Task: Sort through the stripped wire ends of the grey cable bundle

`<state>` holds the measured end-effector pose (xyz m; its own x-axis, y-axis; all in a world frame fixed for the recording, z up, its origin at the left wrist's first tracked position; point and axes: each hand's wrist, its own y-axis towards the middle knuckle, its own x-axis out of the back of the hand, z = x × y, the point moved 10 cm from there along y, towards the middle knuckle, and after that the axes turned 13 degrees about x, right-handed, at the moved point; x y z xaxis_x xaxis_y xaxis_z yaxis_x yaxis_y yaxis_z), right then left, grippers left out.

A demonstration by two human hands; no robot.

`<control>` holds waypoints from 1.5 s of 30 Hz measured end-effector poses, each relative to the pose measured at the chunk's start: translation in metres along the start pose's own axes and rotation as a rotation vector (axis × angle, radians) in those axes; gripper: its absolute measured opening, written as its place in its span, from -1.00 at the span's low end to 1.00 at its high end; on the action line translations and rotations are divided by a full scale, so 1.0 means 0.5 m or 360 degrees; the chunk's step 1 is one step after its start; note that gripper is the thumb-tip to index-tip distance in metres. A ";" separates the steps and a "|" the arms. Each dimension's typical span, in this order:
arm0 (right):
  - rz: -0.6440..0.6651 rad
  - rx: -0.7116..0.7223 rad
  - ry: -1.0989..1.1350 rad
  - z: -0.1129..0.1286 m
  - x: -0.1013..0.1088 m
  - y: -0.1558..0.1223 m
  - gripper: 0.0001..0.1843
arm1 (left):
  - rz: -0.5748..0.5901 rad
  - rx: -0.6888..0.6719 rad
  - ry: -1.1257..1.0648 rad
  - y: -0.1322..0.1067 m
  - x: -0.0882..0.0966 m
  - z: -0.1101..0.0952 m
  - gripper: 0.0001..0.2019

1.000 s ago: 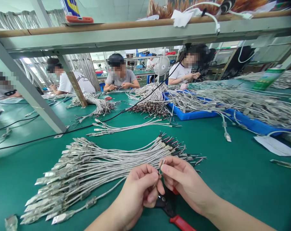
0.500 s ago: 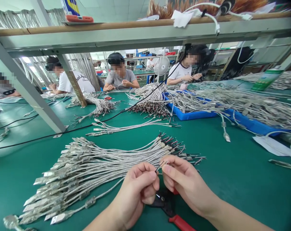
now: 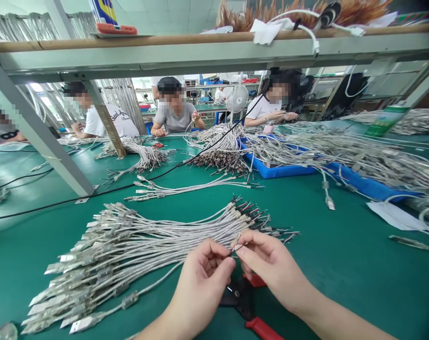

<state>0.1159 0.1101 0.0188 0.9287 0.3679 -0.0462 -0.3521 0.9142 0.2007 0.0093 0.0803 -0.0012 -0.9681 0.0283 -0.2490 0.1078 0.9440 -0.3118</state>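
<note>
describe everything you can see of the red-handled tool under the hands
The tool is plier-like: black metal head and pivot, two red-sleeved handles spread apart. It lies flat on the green mat, head pointing left, beneath the left hand and right hand, which hide part of it. Neither hand grips it; both pinch a cable.

- The left hand (image 3: pixel 203 278) is held over the left side of the pliers (image 3: pixel 252 314), fingers curled, thumb and fingertip pinched shut.
- The right hand (image 3: pixel 267 267) is held over their far end, pinched shut too.
- The fingertips of both hands are brought close together.
</note>
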 end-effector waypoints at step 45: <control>0.0476 0.0676 -0.0570 0.089 -0.016 0.003 -0.87 | -0.0058 0.0029 0.0229 -0.007 0.006 -0.004 -0.91</control>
<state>0.1133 0.1010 0.0630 0.8042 0.4502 0.3880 -0.5943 0.6059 0.5289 0.0054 0.0779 0.0010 -0.9937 0.0419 -0.1037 0.0745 0.9392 -0.3352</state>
